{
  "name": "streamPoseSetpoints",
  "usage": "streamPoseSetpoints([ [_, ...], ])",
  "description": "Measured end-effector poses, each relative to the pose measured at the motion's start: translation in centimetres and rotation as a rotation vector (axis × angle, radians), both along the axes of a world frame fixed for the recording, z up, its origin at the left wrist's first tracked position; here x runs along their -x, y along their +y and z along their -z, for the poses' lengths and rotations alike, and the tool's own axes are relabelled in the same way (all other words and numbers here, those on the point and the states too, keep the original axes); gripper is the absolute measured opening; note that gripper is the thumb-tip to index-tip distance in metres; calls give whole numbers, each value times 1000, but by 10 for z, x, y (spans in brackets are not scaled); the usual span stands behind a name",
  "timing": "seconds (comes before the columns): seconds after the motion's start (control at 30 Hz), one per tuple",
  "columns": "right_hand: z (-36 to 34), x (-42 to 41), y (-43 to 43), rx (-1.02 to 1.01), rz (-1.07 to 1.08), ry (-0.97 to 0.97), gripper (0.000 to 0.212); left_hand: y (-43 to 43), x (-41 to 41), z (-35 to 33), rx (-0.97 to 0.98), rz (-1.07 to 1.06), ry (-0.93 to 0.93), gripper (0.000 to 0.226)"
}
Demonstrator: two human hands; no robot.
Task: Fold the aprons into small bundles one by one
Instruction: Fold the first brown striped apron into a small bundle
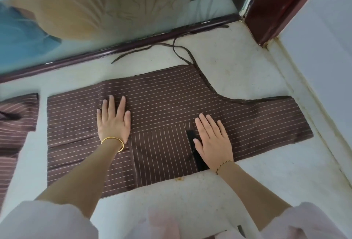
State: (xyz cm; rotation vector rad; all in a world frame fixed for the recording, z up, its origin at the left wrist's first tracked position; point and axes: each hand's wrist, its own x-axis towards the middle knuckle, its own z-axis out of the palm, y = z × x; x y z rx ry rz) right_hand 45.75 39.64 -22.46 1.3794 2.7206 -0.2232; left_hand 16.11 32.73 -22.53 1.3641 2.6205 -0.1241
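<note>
Cloth of the same brown stripe lies at the far left edge of the pale floor, apart from the apron. Apron spread flat mid-floor, ties trailing toward the glass door behind; left hand, gold bangle at wrist, presses palm-down on it, grip released. Right hand lies flat on the apron just beside a dark strap at the pocket, grip likewise released, fingers straight.
</note>
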Motion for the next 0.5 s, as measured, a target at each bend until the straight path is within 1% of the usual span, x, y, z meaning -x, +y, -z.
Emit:
streamPoseSetpoints([
  [0.07,-1,-2,2,12,-3,2,58,4,21,-3,-15,-77,-19,57],
  [0.17,-10,3,6,5,17,35,60,16,52,-15,-34,-172,-103,54],
  [0.2,-15,8,10,-11,53,72,57,21,60,-20,-56,-171,-123,54],
  [0.27,-27,27,24,-41,129,160,40,34,72,-30,-115,-113,-111,51],
  [0.3,-35,41,36,-30,134,179,34,42,76,-34,-135,-67,-102,51],
  [0.37,-48,78,65,22,52,157,45,63,80,-39,-133,46,-127,51],
  [0.43,-56,116,98,64,-30,129,58,85,83,-41,-79,153,-148,52],
  [0.5,-55,145,132,77,-89,-3,72,102,89,-44,-8,184,-137,53],
])
